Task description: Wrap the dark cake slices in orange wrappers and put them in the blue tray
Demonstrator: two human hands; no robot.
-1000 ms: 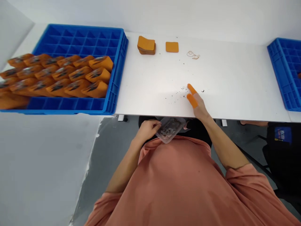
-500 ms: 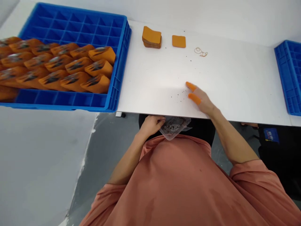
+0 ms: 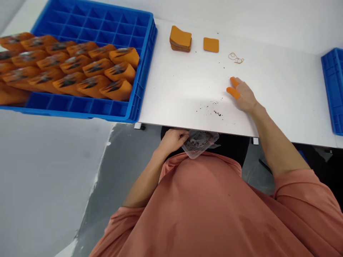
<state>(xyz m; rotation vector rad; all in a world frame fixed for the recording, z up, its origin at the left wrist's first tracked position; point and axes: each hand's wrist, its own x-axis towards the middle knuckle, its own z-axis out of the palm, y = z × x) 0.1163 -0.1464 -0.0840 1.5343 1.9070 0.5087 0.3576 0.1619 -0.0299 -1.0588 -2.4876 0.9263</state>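
1. Left hand (image 3: 173,140) closed on the left rim of the clear container (image 3: 200,144). Container at hand's 3 o'clock, just below near edge of white table (image 3: 281,89).
2. Right hand (image 3: 244,97) flat on table, fingers spread, holding nothing. Orange finger cots (image 3: 232,92) on two fingertips.
3. Dark crumbs (image 3: 216,112) near, at its 8 o'clock.
4. From right hand: orange pad stack (image 3: 180,38) at 10, rubber bands (image 3: 235,58) at 12, blue crate (image 3: 107,25) at 9.

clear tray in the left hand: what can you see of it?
The clear plastic tray is shallow, thin-walled and transparent, with rounded corners. Dark bits lie scattered inside. The left hand grips its left edge, holding it just below the white table's front edge, near the shirt. Its far rim is hidden.
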